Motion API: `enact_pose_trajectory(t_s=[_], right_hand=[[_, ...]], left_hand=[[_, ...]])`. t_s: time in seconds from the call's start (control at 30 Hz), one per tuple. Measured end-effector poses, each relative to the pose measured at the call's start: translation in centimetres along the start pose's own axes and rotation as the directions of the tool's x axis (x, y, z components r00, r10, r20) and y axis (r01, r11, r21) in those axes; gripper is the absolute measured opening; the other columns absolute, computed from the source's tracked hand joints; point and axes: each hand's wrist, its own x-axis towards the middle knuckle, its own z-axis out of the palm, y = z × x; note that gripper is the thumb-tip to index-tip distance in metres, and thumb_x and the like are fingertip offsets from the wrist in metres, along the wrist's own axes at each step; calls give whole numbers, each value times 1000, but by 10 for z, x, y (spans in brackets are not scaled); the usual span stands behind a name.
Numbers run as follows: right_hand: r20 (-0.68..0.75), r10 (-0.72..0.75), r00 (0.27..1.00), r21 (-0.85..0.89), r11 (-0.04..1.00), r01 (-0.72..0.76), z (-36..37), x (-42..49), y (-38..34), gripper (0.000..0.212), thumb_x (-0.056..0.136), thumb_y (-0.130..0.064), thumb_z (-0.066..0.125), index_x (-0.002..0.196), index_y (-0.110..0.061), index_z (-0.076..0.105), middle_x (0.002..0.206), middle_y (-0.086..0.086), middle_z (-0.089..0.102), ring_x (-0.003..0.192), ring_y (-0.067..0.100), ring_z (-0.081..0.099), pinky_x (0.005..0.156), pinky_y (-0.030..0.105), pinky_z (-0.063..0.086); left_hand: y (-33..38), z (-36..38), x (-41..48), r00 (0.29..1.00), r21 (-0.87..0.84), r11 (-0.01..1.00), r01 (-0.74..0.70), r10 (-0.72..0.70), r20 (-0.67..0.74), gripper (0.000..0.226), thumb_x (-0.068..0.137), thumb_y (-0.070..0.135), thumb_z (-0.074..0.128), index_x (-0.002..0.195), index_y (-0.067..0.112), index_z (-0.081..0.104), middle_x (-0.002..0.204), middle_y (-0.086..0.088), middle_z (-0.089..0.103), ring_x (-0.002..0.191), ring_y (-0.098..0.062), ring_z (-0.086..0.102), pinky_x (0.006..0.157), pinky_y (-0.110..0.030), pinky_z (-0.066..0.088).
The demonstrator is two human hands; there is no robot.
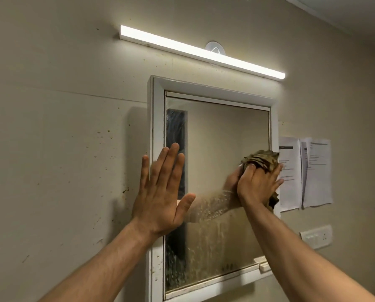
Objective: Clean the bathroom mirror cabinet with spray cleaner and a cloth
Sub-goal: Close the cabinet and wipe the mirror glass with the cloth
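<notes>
The mirror cabinet [157, 110] hangs on the wall in a white frame. Its glass [225, 131] looks clear in the upper half and streaked with droplets and grime in the lower half. My left hand [161, 190] lies flat with fingers spread against the cabinet's left frame and mirror edge. My right hand [257, 184] is closed around a crumpled brownish cloth [261, 159], which is pressed to the glass near the mirror's right edge at mid height. No spray bottle is in view.
A lit tube light [201, 52] runs above the cabinet. Printed papers [313, 173] are stuck to the wall right of it, with a white switch plate [316, 236] below. The wall left of the cabinet is speckled with brown spots.
</notes>
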Motion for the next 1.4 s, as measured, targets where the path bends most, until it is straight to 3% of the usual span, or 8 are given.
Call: enact_pose_trajectory(t_s=[0.1, 0.2, 0.37, 0.6, 0.77, 1.03, 1.23, 1.4], right_hand=[[52, -361, 931, 18, 933, 360, 8, -48, -38, 69, 96, -41, 32, 157, -8, 28, 170, 11, 13, 157, 26, 6, 128, 45, 0], [125, -845, 519, -48, 518, 854, 25, -114, -61, 76, 100, -44, 42, 164, -18, 9, 172, 4, -3, 158, 25, -2, 127, 44, -5], [175, -948, 266, 12, 273, 962, 20, -106, -25, 65, 106, -44, 31, 164, -21, 13, 172, 4, 7, 158, 28, 8, 127, 50, 3], [92, -221, 971, -9, 975, 223, -3, -43, 70, 63, 103, -37, 23, 156, -5, 33, 170, 11, 16, 158, 24, 0, 126, 55, -1], [103, -289, 952, 55, 957, 284, 7, -103, 28, 70, 96, -42, 30, 159, -12, 24, 170, 8, 13, 158, 20, 1, 127, 45, 1], [216, -936, 276, 60, 295, 954, 16, -153, 60, 61, 106, -39, 40, 161, -18, 26, 170, 6, 19, 156, 32, 19, 126, 52, 9], [168, -306, 937, -42, 948, 317, -2, -105, 133, 62, 103, -37, 27, 157, -6, 28, 170, 13, 10, 158, 26, 0, 127, 54, 1], [149, -40, 988, -26, 999, 45, 11, -140, 91, 72, 99, -45, 22, 157, -3, 30, 169, 16, 12, 158, 23, -3, 126, 35, -12]], left_hand=[[2, -2, -1, 999, -43, 999, -2, 0, -41, 80, 104, 61, 17, 162, 6, 14, 171, -18, 11, 159, -32, 10, 124, -66, 7], [2, -5, 0, 995, -65, 998, 26, -32, -91, 80, 103, 60, 15, 162, 6, 12, 171, -15, 8, 159, -32, 8, 124, -66, 5], [-1, -5, 0, 994, -51, 999, -15, 9, -107, 76, 104, 56, 18, 161, 5, 16, 170, -17, 10, 159, -33, 9, 123, -68, 5], [6, 1, -14, 997, 28, 996, -82, 82, 5, 78, 103, 59, 21, 162, 7, 15, 170, -18, 13, 159, -31, 7, 125, -62, -1], [10, 1, -18, 998, 15, 998, -61, 61, 0, 78, 104, 60, 18, 162, 7, 15, 170, -17, 12, 159, -32, 10, 124, -63, 2], [15, 1, -36, 998, -1, 999, -43, 43, 43, 75, 106, 55, 17, 162, 5, 17, 171, -17, 10, 159, -33, 10, 125, -62, 1], [23, 8, -52, 985, 85, 992, -94, 80, 151, 78, 105, 58, 12, 164, 8, 15, 172, -12, 4, 159, -29, 5, 125, -54, -10], [23, 9, -51, 989, 73, 994, -88, 78, 122, 79, 104, 60, 12, 163, 6, 18, 172, -13, 9, 159, -31, 9, 125, -53, -10]])
